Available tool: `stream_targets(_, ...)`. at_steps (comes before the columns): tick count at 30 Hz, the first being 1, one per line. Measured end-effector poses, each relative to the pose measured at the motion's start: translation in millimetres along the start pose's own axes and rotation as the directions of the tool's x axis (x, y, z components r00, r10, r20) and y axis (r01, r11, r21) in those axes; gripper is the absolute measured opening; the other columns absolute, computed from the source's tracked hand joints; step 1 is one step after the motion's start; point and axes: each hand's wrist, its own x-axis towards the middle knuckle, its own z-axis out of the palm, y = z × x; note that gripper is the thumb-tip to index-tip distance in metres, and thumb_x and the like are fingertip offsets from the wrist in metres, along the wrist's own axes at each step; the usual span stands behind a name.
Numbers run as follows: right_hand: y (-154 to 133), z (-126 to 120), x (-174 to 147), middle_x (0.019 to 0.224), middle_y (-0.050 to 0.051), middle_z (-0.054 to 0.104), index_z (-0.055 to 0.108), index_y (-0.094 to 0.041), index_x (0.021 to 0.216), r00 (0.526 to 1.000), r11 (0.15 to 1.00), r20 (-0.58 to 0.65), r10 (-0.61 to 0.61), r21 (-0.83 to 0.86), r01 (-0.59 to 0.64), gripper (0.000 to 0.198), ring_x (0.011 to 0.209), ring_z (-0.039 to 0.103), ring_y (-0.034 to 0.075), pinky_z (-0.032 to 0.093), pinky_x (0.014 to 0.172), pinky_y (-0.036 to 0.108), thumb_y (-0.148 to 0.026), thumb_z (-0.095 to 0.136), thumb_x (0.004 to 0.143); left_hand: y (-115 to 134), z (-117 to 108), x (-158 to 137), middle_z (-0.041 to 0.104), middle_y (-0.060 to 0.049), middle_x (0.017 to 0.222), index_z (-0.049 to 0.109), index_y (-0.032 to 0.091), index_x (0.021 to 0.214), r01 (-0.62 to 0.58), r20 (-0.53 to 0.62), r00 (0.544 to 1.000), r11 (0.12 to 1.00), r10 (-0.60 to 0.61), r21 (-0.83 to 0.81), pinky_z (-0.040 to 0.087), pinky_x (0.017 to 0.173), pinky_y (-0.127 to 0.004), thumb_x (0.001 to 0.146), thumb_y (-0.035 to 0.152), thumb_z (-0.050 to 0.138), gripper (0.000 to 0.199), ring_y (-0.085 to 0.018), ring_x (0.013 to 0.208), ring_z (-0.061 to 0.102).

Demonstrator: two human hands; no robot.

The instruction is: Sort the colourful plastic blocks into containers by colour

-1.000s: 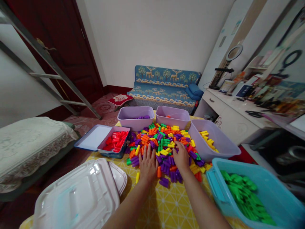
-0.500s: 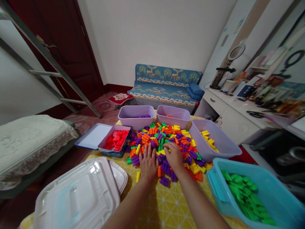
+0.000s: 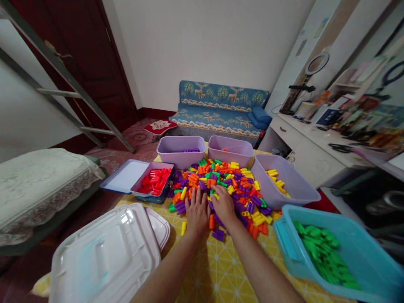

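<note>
A heap of small plastic tube-shaped pieces point(image 3: 235, 182) in orange, yellow, green, purple and red covers the middle of the table. My left hand point(image 3: 198, 212) lies flat on the heap's near side with its fingers spread, over purple and orange pieces. Just to its right, my right hand point(image 3: 224, 206) reaches into the heap, thumb and forefinger apart. A yellow piece point(image 3: 216, 196) shows between those fingers, with no clear grip on it. The right hand's other fingertips are partly hidden among the pieces.
Behind the heap stand a lilac bin point(image 3: 180, 159) with purple pieces and another lilac bin point(image 3: 232, 157) with orange. On the right are a lilac bin point(image 3: 298, 191) with yellow and a turquoise tub point(image 3: 292, 263) with green. A tin point(image 3: 164, 195) holds red pieces; white lids point(image 3: 110, 252) lie front left.
My right hand has shifted slightly left, closer to my left hand, and its fingers have stretched out from a curled pose. The left hand stays on the heap. The view has tilted slightly.
</note>
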Motion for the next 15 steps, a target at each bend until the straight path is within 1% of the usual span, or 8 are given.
stream_targets(3,6.4,-8.7,6.6,0.104,0.010,0.069,0.073,-0.019,0.099,0.995,0.975,-0.059,0.083,0.209,-0.069,0.027,0.095,0.065,0.022,0.051,0.092,0.038,-0.023,0.056,0.078,0.7,-2.5,-0.4,0.029,-0.009,0.160,0.048,0.023,0.143,-0.003,0.012,1.000,1.000,0.002,0.008,0.021,0.117,-0.057,0.094,0.034,0.042,0.051,-0.029,0.150,0.020)
stream_targets(5,12.2,-15.5,14.7,0.094,0.008,0.072,0.074,-0.019,0.088,0.985,0.934,-0.062,0.159,0.334,-0.130,0.021,0.086,0.066,0.022,0.053,0.087,0.039,-0.026,0.061,0.074,1.0,-3.4,-0.7,0.028,-0.009,0.160,0.047,0.022,0.143,-0.005,0.019,1.000,1.000,0.005,0.011,0.021,0.117,-0.057,0.094,0.035,0.042,0.051,-0.029,0.150,0.019)
stream_targets(6,15.7,-19.1,19.9,0.090,0.008,0.072,0.074,-0.018,0.086,0.981,0.918,-0.058,0.187,0.366,-0.153,0.021,0.084,0.067,0.021,0.053,0.085,0.039,-0.028,0.061,0.072,1.1,-3.7,-0.8,0.028,-0.009,0.160,0.047,0.022,0.143,-0.007,0.021,1.000,1.000,0.006,0.012,0.020,0.117,-0.058,0.094,0.035,0.042,0.051,-0.029,0.150,0.019)
stream_targets(9,27.4,-31.3,41.2,0.086,0.006,0.073,0.072,-0.017,0.089,0.968,0.891,-0.053,0.244,0.407,-0.202,0.025,0.080,0.067,0.020,0.055,0.079,0.037,-0.032,0.061,0.072,1.5,-4.8,-1.0,0.028,-0.009,0.160,0.049,0.023,0.142,-0.002,0.025,1.000,1.000,0.002,0.013,0.021,0.117,-0.058,0.095,0.037,0.041,0.050,-0.030,0.150,0.018)
stream_targets(11,34.5,-41.2,61.6,0.087,0.005,0.072,0.071,-0.015,0.094,0.955,0.875,-0.081,0.287,0.429,-0.226,0.030,0.077,0.066,0.019,0.056,0.072,0.035,-0.032,0.061,0.072,1.8,-6.2,-0.9,0.028,-0.008,0.161,0.049,0.023,0.141,-0.001,0.038,0.999,1.000,0.001,0.011,0.022,0.116,-0.059,0.095,0.037,0.041,0.050,-0.029,0.150,0.018)
stream_targets(13,40.5,-52.2,88.0,0.088,0.004,0.071,0.071,-0.014,0.096,0.917,0.834,-0.175,0.359,0.500,-0.231,0.032,0.072,0.064,0.016,0.055,0.064,0.031,-0.028,0.063,0.068,2.2,-8.0,-0.6,0.027,-0.008,0.161,0.048,0.023,0.142,-0.001,0.056,0.998,1.000,0.000,0.011,0.023,0.116,-0.059,0.095,0.037,0.041,0.050,-0.029,0.150,0.018)
stream_targets(15,46.5,-62.6,118.9,0.088,0.003,0.070,0.069,-0.015,0.101,0.883,0.806,-0.254,0.394,0.558,-0.199,0.035,0.069,0.062,0.014,0.054,0.058,0.028,-0.025,0.064,0.067,2.6,-9.8,-0.3,0.026,-0.008,0.162,0.046,0.023,0.143,0.003,0.070,0.998,1.000,-0.003,0.011,0.023,0.116,-0.059,0.095,0.037,0.040,0.050,-0.029,0.150,0.017)
